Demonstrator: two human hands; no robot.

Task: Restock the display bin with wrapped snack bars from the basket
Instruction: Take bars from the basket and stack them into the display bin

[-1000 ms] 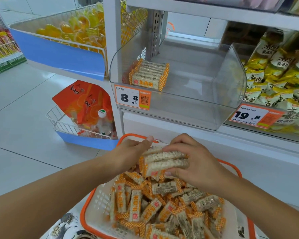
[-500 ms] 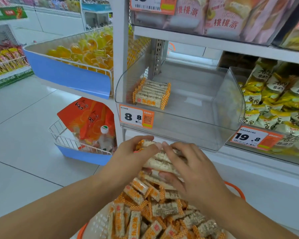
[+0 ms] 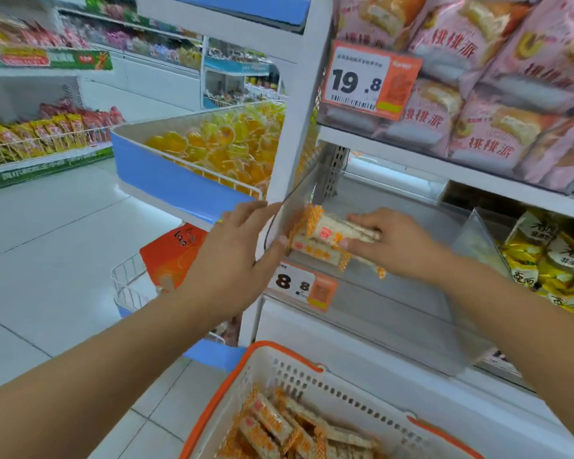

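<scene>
Snack bars: a small stack of wrapped snack bars (image 3: 325, 241), pale with orange checked ends, sat inside the clear display bin (image 3: 408, 293), at its left front corner, just behind the front wall.
Right grip: my right hand (image 3: 390, 246) reached over the bin's front wall, fingers curled over the top of the stack and thumb under its near edge, so I held the bars.
Left grip: my left hand (image 3: 236, 256) lay against the outside of the bin's left front corner, fingers nearly straight, fingertips touching the clear wall beside the bars; it clasped nothing.
Display bin: apart from that stack, its floor showed bare grey, and a clear divider stood on its right side.
Price tag: an orange and white tag reading 8.8 (image 3: 304, 286) hung on the bin's front, just below the bars.
Basket: the white basket with orange rim (image 3: 315, 385) stood below and in front of the shelf, more of the same bars (image 3: 279, 432) heaped in it.
Neighbours: yellow packets (image 3: 550, 260) filled the next bin to the right; pink bags (image 3: 497, 94) lay on the shelf above, with a 19.8 tag (image 3: 368, 81).
Left of shelf: a blue-fronted wire bin of orange jellies (image 3: 219, 150).
</scene>
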